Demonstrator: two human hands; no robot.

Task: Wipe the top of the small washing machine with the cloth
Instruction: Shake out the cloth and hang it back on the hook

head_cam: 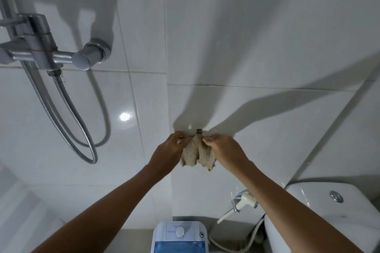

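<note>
A beige, stained cloth [197, 155] hangs against the white tiled wall from a small dark hook [199, 130]. My left hand [168, 153] pinches the cloth's upper left edge and my right hand [225, 150] pinches its upper right edge, both raised at arm's length. Far below, at the bottom middle, stands the small white and blue washing machine [180, 236] with a round dial on its top panel. Only the rear part of its top shows.
A chrome shower mixer [47, 47] with a looped metal hose [82, 129] is mounted at the upper left. A white toilet cistern [329, 207] stands at the lower right, with a bidet sprayer [242, 203] and its hose on the wall between it and the washing machine.
</note>
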